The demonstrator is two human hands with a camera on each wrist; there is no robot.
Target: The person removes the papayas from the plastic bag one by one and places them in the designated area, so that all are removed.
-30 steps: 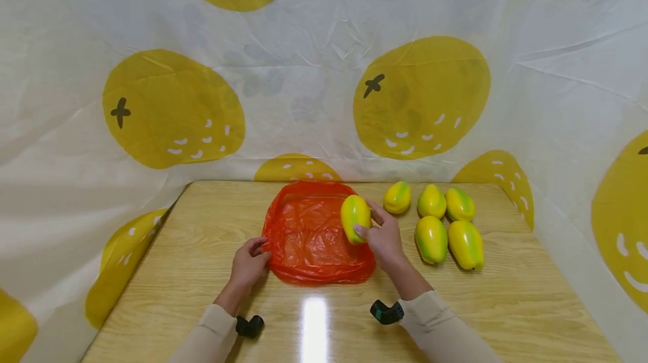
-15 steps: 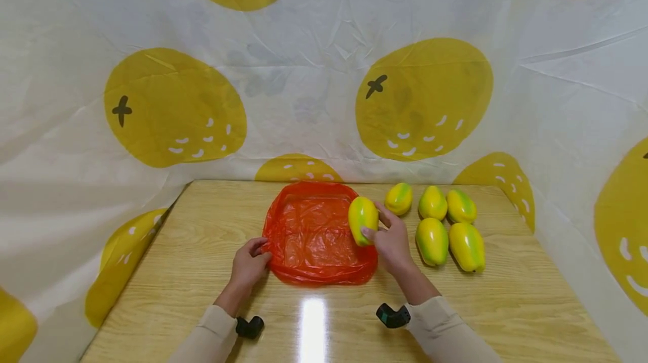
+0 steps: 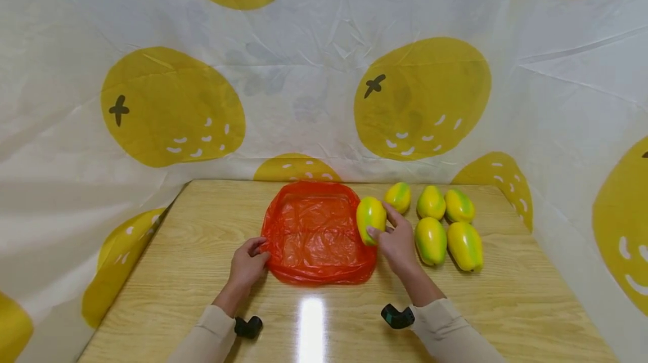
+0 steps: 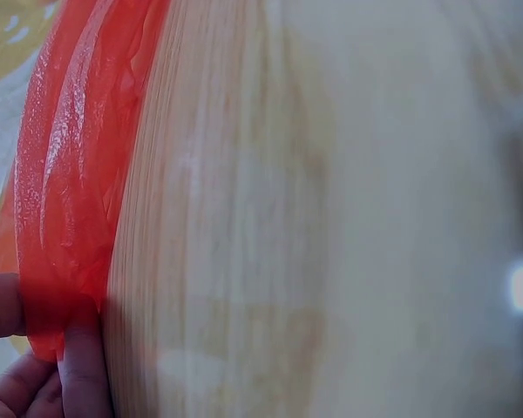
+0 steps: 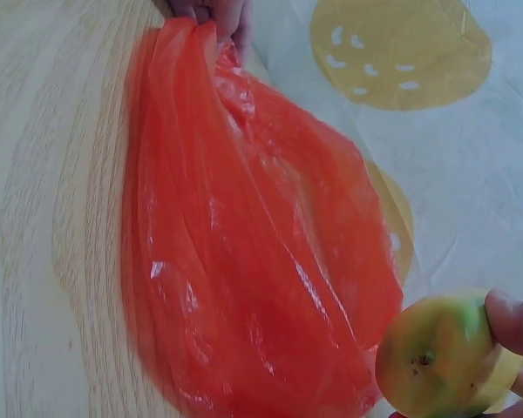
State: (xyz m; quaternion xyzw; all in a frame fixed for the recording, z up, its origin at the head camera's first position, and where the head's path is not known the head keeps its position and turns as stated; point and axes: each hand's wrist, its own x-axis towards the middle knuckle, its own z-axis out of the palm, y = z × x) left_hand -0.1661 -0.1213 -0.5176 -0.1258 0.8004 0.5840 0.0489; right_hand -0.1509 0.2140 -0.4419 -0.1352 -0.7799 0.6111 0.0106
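Note:
A red plastic bag lies spread on the table, its mouth facing up and its rim rolled into a loose ring. My left hand pinches the bag's left rim; in the left wrist view, the red film runs between thumb and fingers. My right hand grips a yellow papaya with a green stripe, thumb on the near side. The papaya overlaps the bag's right rim in the head view. The right wrist view shows the papaya's stem end close beside the bag.
Several more papayas stand to the right: one at the back, others grouped in two rows, including the front right one. The wooden table meets a fruit-printed cloth at its back and sides.
My right hand has moved to the right with the papaya, from over the bag's inside to its right rim. My left hand stays in place on the left rim.

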